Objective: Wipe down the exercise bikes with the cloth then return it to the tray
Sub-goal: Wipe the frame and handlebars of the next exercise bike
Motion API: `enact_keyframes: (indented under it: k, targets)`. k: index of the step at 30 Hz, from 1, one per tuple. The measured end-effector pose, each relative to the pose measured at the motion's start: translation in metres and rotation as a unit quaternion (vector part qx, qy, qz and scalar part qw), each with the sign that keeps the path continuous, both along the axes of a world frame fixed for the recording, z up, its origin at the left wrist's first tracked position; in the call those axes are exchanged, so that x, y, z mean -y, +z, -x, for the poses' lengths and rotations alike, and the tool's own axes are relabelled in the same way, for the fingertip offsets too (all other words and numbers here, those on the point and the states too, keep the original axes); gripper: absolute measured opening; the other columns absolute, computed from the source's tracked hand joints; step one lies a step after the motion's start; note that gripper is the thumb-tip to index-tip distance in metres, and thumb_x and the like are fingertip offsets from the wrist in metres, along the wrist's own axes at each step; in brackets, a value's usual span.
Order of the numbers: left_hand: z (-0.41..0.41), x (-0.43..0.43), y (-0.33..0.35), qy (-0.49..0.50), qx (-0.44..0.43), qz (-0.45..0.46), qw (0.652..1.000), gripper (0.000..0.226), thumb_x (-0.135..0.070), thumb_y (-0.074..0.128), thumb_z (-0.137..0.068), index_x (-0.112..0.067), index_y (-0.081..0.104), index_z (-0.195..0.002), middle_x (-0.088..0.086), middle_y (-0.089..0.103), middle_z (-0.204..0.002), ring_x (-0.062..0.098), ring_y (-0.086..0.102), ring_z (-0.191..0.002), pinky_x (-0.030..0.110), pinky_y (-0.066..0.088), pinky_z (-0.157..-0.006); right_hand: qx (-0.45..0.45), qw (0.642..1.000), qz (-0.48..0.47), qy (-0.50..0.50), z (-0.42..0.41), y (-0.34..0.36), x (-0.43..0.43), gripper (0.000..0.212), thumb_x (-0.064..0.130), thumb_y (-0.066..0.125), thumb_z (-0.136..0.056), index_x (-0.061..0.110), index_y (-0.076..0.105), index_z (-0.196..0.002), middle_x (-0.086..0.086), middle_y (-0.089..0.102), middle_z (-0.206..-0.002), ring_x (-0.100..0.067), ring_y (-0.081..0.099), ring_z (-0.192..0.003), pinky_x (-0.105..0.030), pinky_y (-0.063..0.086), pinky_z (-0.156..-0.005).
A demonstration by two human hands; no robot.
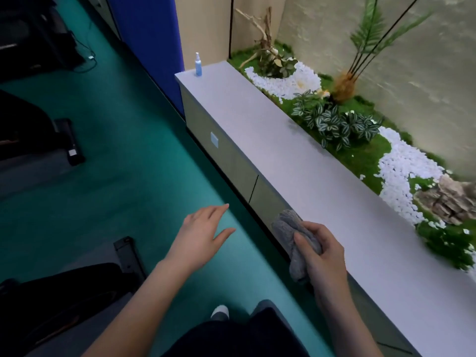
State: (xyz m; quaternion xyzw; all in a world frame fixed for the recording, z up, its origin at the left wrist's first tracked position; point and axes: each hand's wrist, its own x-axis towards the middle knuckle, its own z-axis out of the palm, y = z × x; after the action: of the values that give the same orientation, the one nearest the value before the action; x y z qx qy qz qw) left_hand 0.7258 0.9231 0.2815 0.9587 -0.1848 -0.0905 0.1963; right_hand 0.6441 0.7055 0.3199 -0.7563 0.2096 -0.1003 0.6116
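Cloth [293, 243] bunched in my right hand [322, 256] beside the grey ledge [270, 135], my left hand [203, 233] spread above green floor [134, 161], holding nothing

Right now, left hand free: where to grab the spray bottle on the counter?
Take the spray bottle round its blue body, below the white nozzle, probably from the floor side with the open left hand: it stands upright at the far end of the counter, wall behind. The right hand holds the cloth.
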Motion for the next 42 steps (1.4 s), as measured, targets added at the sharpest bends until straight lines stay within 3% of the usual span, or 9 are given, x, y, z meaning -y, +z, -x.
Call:
enact_keyframes:
  k: [4, 8, 14, 18, 21, 26, 30, 37, 42]
  targets:
    - [-0.025, -0.004, 0.001, 0.052, -0.007, -0.012, 0.999, 0.055, -0.050, 0.042, -0.095, -0.021, 0.039, -0.142, -0.006, 0.045, -0.139, 0.015, 0.039, -0.130, 0.032, 0.029, -0.107, -0.006, 0.998, 0.005, 0.055, -0.057, -0.004, 0.007, 0.017, 0.006, 0.065, -0.087, 0.023, 0.066, -0.090, 0.010, 0.068, -0.085, 0.001, 0.062, -0.076, -0.014, 0.048, -0.067]
    - [-0.055, -0.001, -0.002, 0.115, -0.007, -0.038, 0.993, 0.056, -0.051, 0.040, -0.095, -0.021, 0.037, -0.142, -0.006, 0.043, -0.141, 0.014, 0.039, -0.130, 0.031, 0.029, -0.107, -0.017, 0.993, -0.004, 0.120, -0.119, -0.007, 0.024, 0.013, 0.009, 0.064, -0.088, 0.020, 0.067, -0.094, 0.007, 0.069, -0.087, -0.005, 0.063, -0.078, -0.027, 0.050, -0.073]
    - [-0.108, 0.029, 0.007, 0.200, -0.009, -0.046, 0.979, 0.056, -0.052, 0.039, -0.095, -0.023, 0.034, -0.144, -0.008, 0.039, -0.143, 0.013, 0.036, -0.133, 0.031, 0.029, -0.108, 0.012, 0.986, -0.024, 0.165, -0.220, -0.001, 0.063, 0.014, 0.001, 0.063, -0.087, 0.014, 0.066, -0.092, 0.010, 0.068, -0.078, 0.000, 0.060, -0.069, -0.016, 0.048, -0.066]
    - [-0.140, 0.043, 0.014, 0.246, 0.010, -0.040, 0.968, 0.056, -0.050, 0.043, -0.094, -0.022, 0.037, -0.143, -0.006, 0.041, -0.143, 0.015, 0.037, -0.133, 0.034, 0.031, -0.108, -0.007, 0.975, -0.013, 0.221, -0.279, -0.004, 0.074, 0.012, -0.001, 0.061, -0.087, 0.009, 0.065, -0.094, 0.001, 0.066, -0.083, -0.015, 0.058, -0.074, -0.034, 0.045, -0.071]
    - [-0.149, 0.040, 0.009, 0.281, -0.008, -0.036, 0.959, 0.057, -0.049, 0.045, -0.094, -0.022, 0.037, -0.143, -0.005, 0.040, -0.144, 0.015, 0.037, -0.133, 0.034, 0.031, -0.108, -0.015, 0.966, -0.005, 0.256, -0.315, -0.008, 0.067, 0.011, 0.001, 0.062, -0.087, 0.010, 0.064, -0.093, -0.002, 0.065, -0.085, -0.019, 0.057, -0.076, -0.038, 0.044, -0.070]
    - [-0.166, 0.005, -0.003, 0.356, -0.041, -0.038, 0.933, 0.058, -0.050, 0.046, -0.093, -0.022, 0.038, -0.143, -0.006, 0.039, -0.145, 0.014, 0.038, -0.133, 0.032, 0.032, -0.107, -0.019, 0.948, 0.004, 0.318, -0.373, -0.010, 0.023, 0.013, 0.002, 0.062, -0.088, 0.014, 0.064, -0.094, -0.002, 0.067, -0.089, -0.020, 0.061, -0.079, -0.043, 0.049, -0.075]
    - [-0.200, -0.042, -0.011, 0.400, -0.034, -0.033, 0.915, 0.057, -0.051, 0.044, -0.093, -0.024, 0.037, -0.143, -0.009, 0.038, -0.145, 0.012, 0.037, -0.132, 0.032, 0.031, -0.107, 0.000, 0.936, 0.007, 0.352, -0.431, -0.008, -0.037, 0.018, -0.001, 0.062, -0.087, 0.017, 0.065, -0.092, 0.000, 0.069, -0.091, -0.014, 0.062, -0.083, -0.035, 0.049, -0.081]
    - [-0.285, -0.143, 0.001, 0.444, -0.004, -0.009, 0.896, 0.055, -0.046, 0.049, -0.093, -0.019, 0.041, -0.141, -0.004, 0.042, -0.143, 0.016, 0.039, -0.131, 0.036, 0.033, -0.103, 0.038, 0.922, 0.017, 0.385, -0.532, 0.008, -0.143, 0.019, 0.000, 0.062, -0.088, 0.018, 0.063, -0.093, -0.005, 0.068, -0.097, -0.019, 0.062, -0.089, -0.031, 0.048, -0.083]
    - [-0.340, -0.198, 0.012, 0.457, 0.010, -0.010, 0.889, 0.058, -0.046, 0.049, -0.093, -0.018, 0.038, -0.143, -0.001, 0.036, -0.147, 0.019, 0.035, -0.133, 0.040, 0.034, -0.106, 0.037, 0.917, 0.007, 0.398, -0.593, 0.015, -0.205, 0.013, 0.003, 0.061, -0.089, 0.009, 0.063, -0.101, -0.006, 0.067, -0.098, -0.013, 0.061, -0.086, -0.024, 0.049, -0.078]
